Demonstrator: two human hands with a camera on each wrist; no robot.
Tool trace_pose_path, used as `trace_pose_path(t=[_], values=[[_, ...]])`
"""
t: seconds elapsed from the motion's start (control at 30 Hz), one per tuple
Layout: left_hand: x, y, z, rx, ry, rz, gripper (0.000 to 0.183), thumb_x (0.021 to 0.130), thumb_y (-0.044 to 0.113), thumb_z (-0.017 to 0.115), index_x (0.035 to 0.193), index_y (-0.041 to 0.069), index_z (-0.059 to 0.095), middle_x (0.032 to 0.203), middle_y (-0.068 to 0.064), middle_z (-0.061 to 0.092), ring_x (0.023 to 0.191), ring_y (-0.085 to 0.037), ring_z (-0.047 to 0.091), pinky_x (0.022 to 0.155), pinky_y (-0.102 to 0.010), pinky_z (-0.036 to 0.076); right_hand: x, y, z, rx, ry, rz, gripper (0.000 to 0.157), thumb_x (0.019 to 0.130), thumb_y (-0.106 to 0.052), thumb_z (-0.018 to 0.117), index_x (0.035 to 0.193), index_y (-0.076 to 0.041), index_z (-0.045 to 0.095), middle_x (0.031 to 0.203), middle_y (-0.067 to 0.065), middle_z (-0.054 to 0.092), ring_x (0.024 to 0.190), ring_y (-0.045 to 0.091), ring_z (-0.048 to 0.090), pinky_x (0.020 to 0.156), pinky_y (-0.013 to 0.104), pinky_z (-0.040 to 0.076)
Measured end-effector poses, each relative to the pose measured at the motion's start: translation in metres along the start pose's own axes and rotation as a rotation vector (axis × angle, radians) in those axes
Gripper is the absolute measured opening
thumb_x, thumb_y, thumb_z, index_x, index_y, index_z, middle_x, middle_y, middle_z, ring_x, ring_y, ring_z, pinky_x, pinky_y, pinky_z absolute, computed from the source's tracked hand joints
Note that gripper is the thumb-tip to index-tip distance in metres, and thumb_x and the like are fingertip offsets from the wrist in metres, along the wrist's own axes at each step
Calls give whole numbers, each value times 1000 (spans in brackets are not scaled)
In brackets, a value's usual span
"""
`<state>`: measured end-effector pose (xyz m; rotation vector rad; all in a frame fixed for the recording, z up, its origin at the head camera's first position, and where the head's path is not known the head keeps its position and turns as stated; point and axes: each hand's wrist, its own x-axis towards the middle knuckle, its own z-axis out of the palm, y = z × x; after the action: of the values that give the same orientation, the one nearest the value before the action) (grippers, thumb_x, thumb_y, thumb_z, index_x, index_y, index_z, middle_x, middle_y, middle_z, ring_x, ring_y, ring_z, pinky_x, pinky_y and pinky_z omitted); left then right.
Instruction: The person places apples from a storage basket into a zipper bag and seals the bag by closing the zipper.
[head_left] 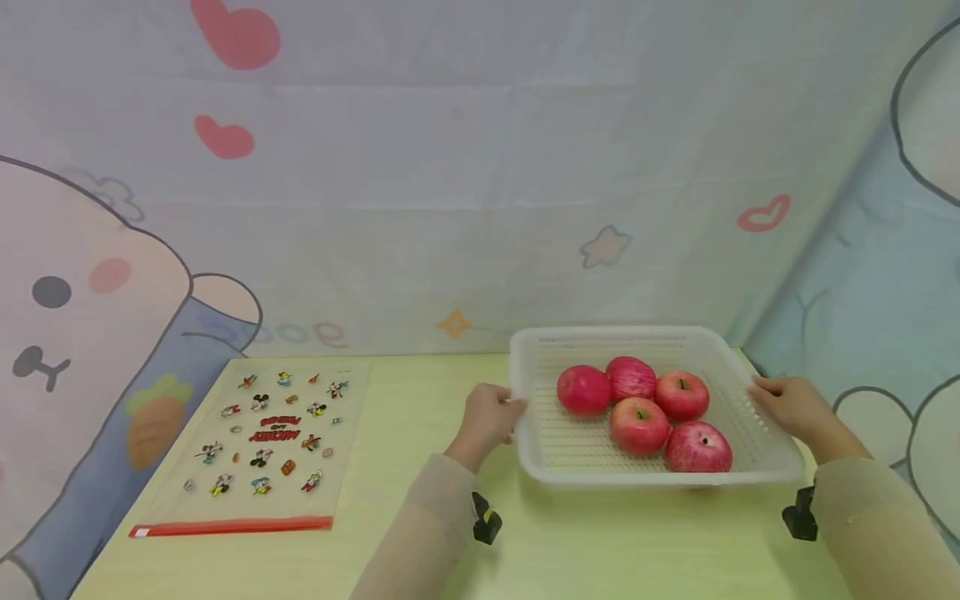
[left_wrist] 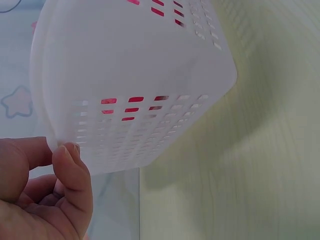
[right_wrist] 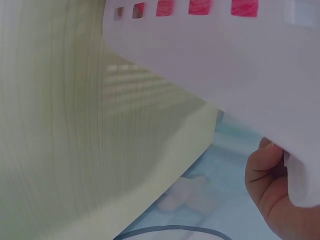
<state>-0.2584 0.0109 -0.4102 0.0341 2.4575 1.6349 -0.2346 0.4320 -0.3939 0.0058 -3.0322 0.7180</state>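
Observation:
A white plastic basket (head_left: 607,477) with slotted walls holds several red apples (head_left: 639,426). At its left rim is my left hand (head_left: 486,421), pinching the edge between thumb and fingers; the left wrist view shows the thumb (left_wrist: 72,170) against the outer wall. My right hand (head_left: 802,410) grips the opposite rim, its fingers partly hidden behind the basket's end in the right wrist view. The basket appears held just above the table, since its shadow spreads underneath in both wrist views.
A clear zip bag (head_left: 277,442) with cartoon prints and a red slider strip (head_left: 232,526) lies flat on the left of the pale wooden table (head_left: 420,392). A printed cloth (head_left: 390,167) hangs behind the table, and more cloth borders its right side.

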Motion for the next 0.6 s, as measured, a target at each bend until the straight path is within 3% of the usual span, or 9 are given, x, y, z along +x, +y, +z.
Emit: trace_pose_path(t=[0.6], values=[[-5,-3,-9,-30,-3,1,35,91,16,61,117,-8,62,88,-18,71,63,-15,64,51,-25,54,3,-7,6,5,-6,14,43,99,-19,46,123,16,48,113,43,51,91,47,58,75,52,49]])
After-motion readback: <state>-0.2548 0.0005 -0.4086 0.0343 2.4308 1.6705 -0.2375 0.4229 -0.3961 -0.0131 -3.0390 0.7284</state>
